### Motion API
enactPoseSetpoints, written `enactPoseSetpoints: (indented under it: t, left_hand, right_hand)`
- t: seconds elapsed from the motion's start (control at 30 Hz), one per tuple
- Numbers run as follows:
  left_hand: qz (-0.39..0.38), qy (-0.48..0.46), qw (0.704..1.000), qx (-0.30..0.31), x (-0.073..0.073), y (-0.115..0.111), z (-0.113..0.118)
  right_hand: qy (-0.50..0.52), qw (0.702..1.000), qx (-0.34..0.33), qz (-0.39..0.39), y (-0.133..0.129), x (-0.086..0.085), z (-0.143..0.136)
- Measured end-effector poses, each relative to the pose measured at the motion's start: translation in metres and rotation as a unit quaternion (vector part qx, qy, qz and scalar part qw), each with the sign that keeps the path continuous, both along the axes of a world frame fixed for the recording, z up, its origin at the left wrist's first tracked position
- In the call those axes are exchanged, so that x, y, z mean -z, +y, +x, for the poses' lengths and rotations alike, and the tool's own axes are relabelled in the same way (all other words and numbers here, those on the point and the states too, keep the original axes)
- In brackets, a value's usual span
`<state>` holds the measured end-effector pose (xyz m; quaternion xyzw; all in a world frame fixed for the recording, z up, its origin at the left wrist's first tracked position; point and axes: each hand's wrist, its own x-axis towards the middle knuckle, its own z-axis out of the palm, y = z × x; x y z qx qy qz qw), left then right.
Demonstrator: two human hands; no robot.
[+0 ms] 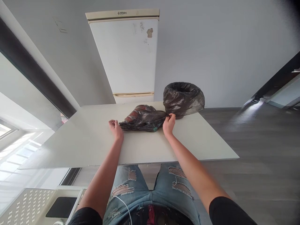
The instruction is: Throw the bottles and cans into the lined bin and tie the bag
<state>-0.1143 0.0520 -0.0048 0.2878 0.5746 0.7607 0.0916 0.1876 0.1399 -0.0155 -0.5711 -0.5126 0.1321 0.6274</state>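
Observation:
A filled black plastic garbage bag (145, 120) lies on its side on the white table, with reddish and green contents showing faintly through the film. My right hand (169, 125) pinches its gathered neck at the right end. At the opposite end is my left hand (116, 128), its fingers loosely curled and a little apart. The bag's narrow left tip lies beside that thumb; nothing shows between the fingers. Just behind my right hand stands a bin (184, 97) lined with another black plastic bag, whose edge folds over the rim.
The white tabletop (77, 140) ends close to my legs at the front and above grey flooring on the right. Beyond it stands a white fridge (126, 56) against the grey wall. A pale perforated rack or cart (30, 203) is at lower left, beside a white cable (124, 204).

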Motion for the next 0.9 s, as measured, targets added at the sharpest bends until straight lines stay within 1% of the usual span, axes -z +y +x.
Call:
enactPoseSetpoints:
  t: [0.07,0.1,0.13,0.17,0.2,0.27,0.3,0.33,0.37,0.4,0.43,0.47,0.6,0.67,0.73,0.77,0.83,0.9]
  left_hand:
    - [0.011,0.088,0.996,0.000,-0.007,-0.007,0.007]
    - [0.016,0.144,0.989,0.009,-0.010,-0.011,0.011]
    - [0.017,0.202,0.979,0.028,-0.012,-0.015,0.014]
    - [0.014,0.257,0.965,0.056,-0.014,-0.018,0.018]
    - [0.007,0.309,0.947,0.090,-0.014,-0.020,0.021]
    - [-0.021,0.418,0.894,0.158,-0.014,-0.023,0.028]
    - [-0.042,0.470,0.861,0.188,-0.012,-0.023,0.031]
    - [-0.066,0.516,0.827,0.215,-0.011,-0.023,0.034]
    - [-0.092,0.551,0.795,0.236,-0.009,-0.022,0.037]
    - [-0.119,0.572,0.773,0.249,-0.007,-0.020,0.040]
    - [-0.144,0.579,0.761,0.256,-0.005,-0.018,0.042]
    - [-0.167,0.575,0.759,0.257,-0.003,-0.016,0.043]
    - [-0.239,0.516,0.784,0.248,0.001,-0.013,0.042]
    - [-0.273,0.497,0.787,0.242,0.002,-0.013,0.040]
    - [-0.310,0.490,0.781,0.231,0.002,-0.013,0.039]
    - [-0.324,0.488,0.778,0.225,0.002,-0.012,0.039]
    - [-0.330,0.486,0.779,0.219,0.002,-0.012,0.039]
    - [-0.310,0.485,0.787,0.220,0.002,-0.011,0.039]
  right_hand:
    - [-0.065,0.993,0.010,0.093,-0.009,-0.008,-0.001]
    - [-0.113,0.983,0.001,0.144,-0.014,-0.011,-0.002]
    - [-0.169,0.967,-0.028,0.190,-0.020,-0.014,-0.004]
    - [-0.225,0.945,-0.079,0.225,-0.025,-0.016,-0.006]
    - [-0.280,0.915,-0.144,0.253,-0.030,-0.017,-0.009]
    - [-0.367,0.841,-0.279,0.284,-0.036,-0.018,-0.016]
    - [-0.396,0.808,-0.327,0.288,-0.038,-0.017,-0.020]
    - [-0.414,0.789,-0.354,0.285,-0.038,-0.017,-0.023]
    - [-0.423,0.784,-0.361,0.276,-0.037,-0.016,-0.024]
    - [-0.424,0.792,-0.352,0.264,-0.036,-0.015,-0.025]
    - [-0.418,0.807,-0.335,0.249,-0.034,-0.015,-0.024]
    - [-0.408,0.826,-0.312,0.233,-0.032,-0.015,-0.022]
    - [-0.366,0.887,-0.234,0.158,-0.026,-0.016,-0.010]
    - [-0.346,0.909,-0.208,0.108,-0.024,-0.017,-0.006]
    - [-0.332,0.919,-0.203,0.067,-0.022,-0.018,-0.002]
    - [-0.332,0.918,-0.210,0.054,-0.022,-0.019,-0.001]
    - [-0.344,0.908,-0.237,0.038,-0.020,-0.021,0.004]
    - [-0.365,0.892,-0.265,0.022,-0.019,-0.023,0.009]
